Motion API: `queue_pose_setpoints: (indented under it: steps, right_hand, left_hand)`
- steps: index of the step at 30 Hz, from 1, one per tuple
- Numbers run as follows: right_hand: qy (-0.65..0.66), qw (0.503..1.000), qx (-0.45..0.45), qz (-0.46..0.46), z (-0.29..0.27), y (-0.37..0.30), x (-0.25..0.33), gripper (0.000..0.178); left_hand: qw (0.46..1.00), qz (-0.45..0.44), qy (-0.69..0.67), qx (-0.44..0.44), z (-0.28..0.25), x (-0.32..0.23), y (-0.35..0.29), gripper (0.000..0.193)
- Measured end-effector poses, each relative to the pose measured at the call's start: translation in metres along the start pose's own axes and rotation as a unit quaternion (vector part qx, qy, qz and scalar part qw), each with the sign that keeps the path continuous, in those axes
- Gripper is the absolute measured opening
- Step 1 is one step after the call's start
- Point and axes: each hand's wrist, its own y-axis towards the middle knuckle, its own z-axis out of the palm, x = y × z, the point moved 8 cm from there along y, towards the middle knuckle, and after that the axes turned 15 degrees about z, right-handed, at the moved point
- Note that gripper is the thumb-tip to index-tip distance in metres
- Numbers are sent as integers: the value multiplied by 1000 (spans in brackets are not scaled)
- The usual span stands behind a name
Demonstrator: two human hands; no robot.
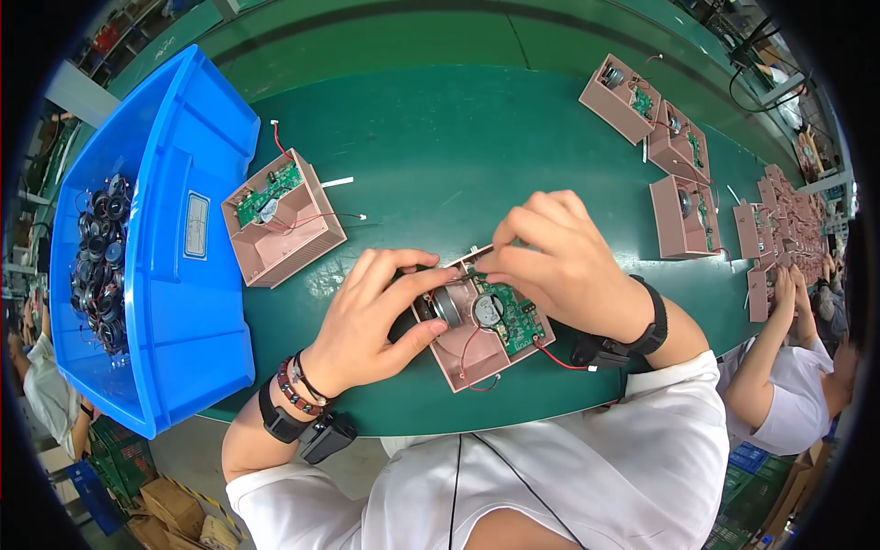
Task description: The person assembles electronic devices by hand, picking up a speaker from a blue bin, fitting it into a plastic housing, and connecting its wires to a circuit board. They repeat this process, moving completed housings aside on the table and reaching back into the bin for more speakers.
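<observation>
In front of me on the green table lies a pink open box with a green circuit board in its right part. A round speaker stands against the box's left wall. My left hand grips this speaker, thumb on its near side and fingers along the far side. Over the far edge of the box, my right hand pinches with its fingertips; dark thin wires run close by, but what the fingers hold is hidden. A red wire with a white plug hangs out at the right.
To the left stands a blue bin with many loose speakers inside. Another pink box with a board sits beside it. Several pink boxes stand at the right, more beyond. A co-worker's hands are at the far right.
</observation>
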Motion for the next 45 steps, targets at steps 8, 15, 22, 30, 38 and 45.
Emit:
queue_pose_setpoints:
  steps: [8,15,22,30,38,45]
  right_hand:
    - [14,999,37,26,14,-8,0,15]
    - [95,989,43,102,15,-11,-11,15]
    - [165,980,30,109,-2,-12,-14,16]
    - [-103,984,48,-136,31,-53,62,32]
    - [-221,974,-15,53,8,-9,-35,37]
    - [-355,927,-74,95,-40,-16,-28,47]
  left_hand:
    - [998,22,37,53,8,-1,-3,42]
    - [997,13,63,48,8,-5,2,40]
    - [997,-5,83,6,-10,2,2,26]
    - [929,3,346,-129,-76,-1,-3,24]
    - [876,-212,434,1,-91,35,-36,28]
    - [935,-48,351,29,-54,10,-13,22]
